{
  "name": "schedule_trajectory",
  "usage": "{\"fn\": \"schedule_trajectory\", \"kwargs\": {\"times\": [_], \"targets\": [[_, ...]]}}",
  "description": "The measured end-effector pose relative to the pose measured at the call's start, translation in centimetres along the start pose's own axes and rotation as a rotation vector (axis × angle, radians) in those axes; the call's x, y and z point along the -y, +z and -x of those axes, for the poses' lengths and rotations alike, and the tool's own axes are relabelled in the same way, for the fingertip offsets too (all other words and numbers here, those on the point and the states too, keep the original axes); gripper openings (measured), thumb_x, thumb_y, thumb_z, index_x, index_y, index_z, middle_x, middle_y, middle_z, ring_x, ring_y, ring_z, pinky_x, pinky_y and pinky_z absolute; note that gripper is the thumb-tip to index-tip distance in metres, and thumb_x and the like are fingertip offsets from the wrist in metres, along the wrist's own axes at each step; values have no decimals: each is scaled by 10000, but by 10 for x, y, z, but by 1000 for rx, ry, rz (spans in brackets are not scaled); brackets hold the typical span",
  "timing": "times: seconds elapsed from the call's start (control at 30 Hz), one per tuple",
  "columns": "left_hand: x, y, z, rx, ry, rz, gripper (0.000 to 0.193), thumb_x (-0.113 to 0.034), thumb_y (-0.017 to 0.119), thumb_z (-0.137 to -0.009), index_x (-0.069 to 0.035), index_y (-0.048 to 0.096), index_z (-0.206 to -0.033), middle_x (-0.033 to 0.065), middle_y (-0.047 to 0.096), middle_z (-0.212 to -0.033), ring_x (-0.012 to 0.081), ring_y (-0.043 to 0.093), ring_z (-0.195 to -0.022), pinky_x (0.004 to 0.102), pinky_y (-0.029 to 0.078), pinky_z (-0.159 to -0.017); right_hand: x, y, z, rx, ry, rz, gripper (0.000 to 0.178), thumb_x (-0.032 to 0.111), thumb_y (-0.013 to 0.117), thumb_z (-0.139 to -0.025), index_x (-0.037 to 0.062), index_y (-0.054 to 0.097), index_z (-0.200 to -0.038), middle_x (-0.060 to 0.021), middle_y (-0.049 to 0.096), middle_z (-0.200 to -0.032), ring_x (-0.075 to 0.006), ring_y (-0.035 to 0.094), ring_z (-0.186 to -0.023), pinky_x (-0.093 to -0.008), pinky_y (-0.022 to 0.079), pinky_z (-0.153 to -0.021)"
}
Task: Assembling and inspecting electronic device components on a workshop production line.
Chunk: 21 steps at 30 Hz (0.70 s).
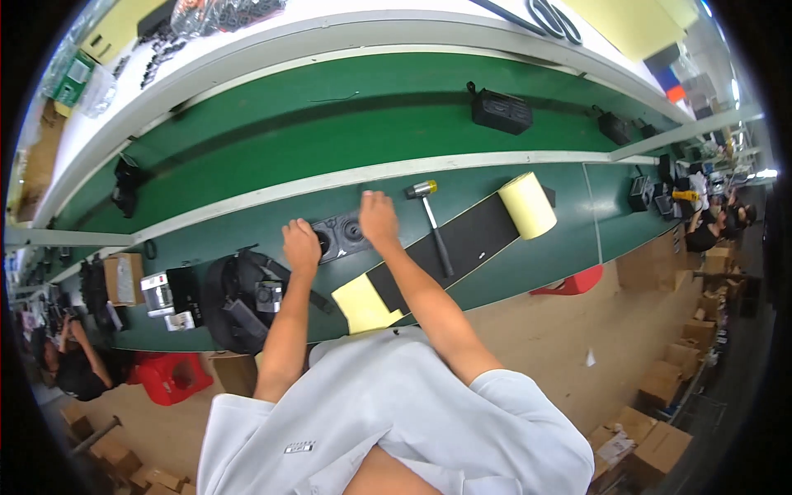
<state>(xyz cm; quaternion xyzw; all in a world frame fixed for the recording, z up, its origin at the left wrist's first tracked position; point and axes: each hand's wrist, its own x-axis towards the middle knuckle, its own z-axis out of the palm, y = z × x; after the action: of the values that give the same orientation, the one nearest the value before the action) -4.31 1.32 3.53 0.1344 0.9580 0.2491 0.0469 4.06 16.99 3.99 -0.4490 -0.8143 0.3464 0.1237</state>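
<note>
A dark grey speaker panel with round speaker cones lies on the green workbench in front of me. At its left end is my left hand, fingers curled over the edge and partly covering one cone. My right hand grips the opposite end, its fingertips at the far edge. Right of it rests a hammer with a yellow-tipped head and dark handle, across a black foam strip. The strip's yellow backing sheet lies near my right forearm; a yellow roll sits at its other end.
Left of me a black backpack-like bundle and silver-and-black parts lie on the bench. Beyond a white rail runs a green conveyor belt carrying a black box-shaped device. Red stools and cardboard boxes stand below; other people sit at both sides.
</note>
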Motion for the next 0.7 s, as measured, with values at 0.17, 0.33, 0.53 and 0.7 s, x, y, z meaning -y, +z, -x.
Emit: {"fn": "schedule_trajectory", "kwargs": {"times": [0.17, 0.33, 0.53, 0.7], "targets": [[18, 3, 19, -11, -6, 21, 482, -325, 330, -1038, 67, 609, -1000, 310, 614, -1012, 510, 597, -927, 590, 475, -828, -64, 0, 61, 21, 370, -254, 455, 356, 427, -990, -62, 606, -984, -284, 653, -1020, -464, 617, -975, -510, 465, -878], [18, -27, 37, 287, -92, -283, 484, -313, 381, -1025, 53, 679, -919, 297, 661, -980, 499, 621, -933, 566, 480, -850, -82, 3, 114, 328, 334, -510, 411, 347, 470, -968, -28, 640, -964, -280, 669, -979, -452, 628, -972, -511, 473, -871], [-26, -41, 3, -79, 706, -203, 263, -226, 537, -958, -64, 652, -1130, 162, 618, -1197, 397, 555, -1141, 524, 465, -919, -65, -13, 105, 230, 32, -306, 338, 288, 517, -950, -24, 644, -982, -258, 658, -1015, -445, 614, -988, -488, 480, -862], [-21, -18, 4, 175, 718, -517, 258, -327, 494, -976, -134, 637, -1070, 129, 599, -1167, 377, 529, -1111, 533, 452, -858, -39, -9, 93, 122, 62, -277, 340, 312, 518, -956, 9, 602, -1087, -243, 598, -1106, -439, 603, -1021, -511, 490, -885]]}}
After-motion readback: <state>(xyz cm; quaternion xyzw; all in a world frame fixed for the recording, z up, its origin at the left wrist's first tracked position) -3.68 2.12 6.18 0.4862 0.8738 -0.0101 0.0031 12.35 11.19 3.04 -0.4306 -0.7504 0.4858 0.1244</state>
